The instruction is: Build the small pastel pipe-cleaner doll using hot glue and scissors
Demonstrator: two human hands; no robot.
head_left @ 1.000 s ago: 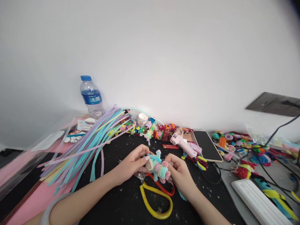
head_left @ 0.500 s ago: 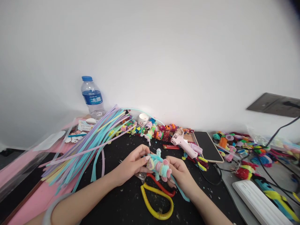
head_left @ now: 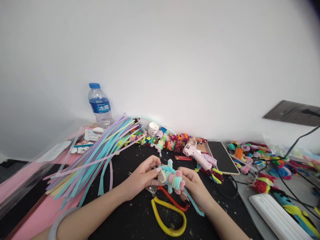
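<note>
Between my two hands is a small pipe-cleaner figure (head_left: 172, 179) in pastel pink, yellow, lilac and mint. My left hand (head_left: 144, 173) pinches its left end, fingers closed. On the other side, my right hand (head_left: 193, 186) grips the figure's right end. A light blue pipe cleaner (head_left: 194, 202) trails down from the right hand. Right below lie scissors with one yellow and one red handle (head_left: 184, 224), their blades partly hidden under my left hand.
A bundle of pastel pipe cleaners (head_left: 97, 156) lies at left, near a water bottle (head_left: 100, 106). Behind my hands are several finished figures, a paper cup (head_left: 153, 128) and a pink glue gun (head_left: 197, 156). A phone (head_left: 222, 157), a white power strip (head_left: 277, 215) and cords lie right.
The whole view has shifted slightly. Both hands keep their hold on the figure, with hardly any movement.
</note>
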